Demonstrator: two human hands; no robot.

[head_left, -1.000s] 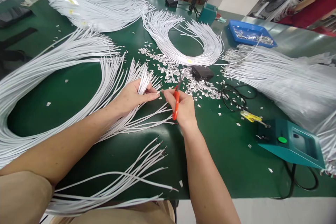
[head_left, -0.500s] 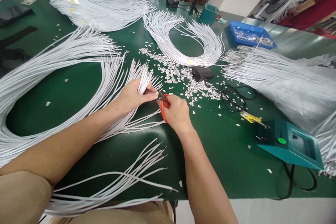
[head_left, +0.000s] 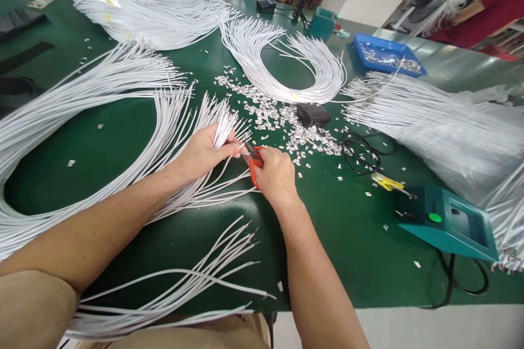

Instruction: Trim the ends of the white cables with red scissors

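Note:
My left hand is closed around a bunch of white wires, their tips pointing up and to the right. Orange-handled pliers or cutters are in my right hand, fingers wrapped round the handles. The tool's dark jaws meet a wire end at my left thumb and fingertips; the exact contact is too small to tell. More white wires spread beneath my left hand on the green table. Small silvery pieces lie scattered just beyond my hands.
Coiled wires, a black block and a blue tray lie beyond. At right are bagged wires and a teal device. Loose wires cross the near edge. A person's red sleeve shows at back right.
The view has shifted slightly. My left thumb and the tool's jaws have moved a little, both hands keeping their holds. More of the person in red shows at the back right.

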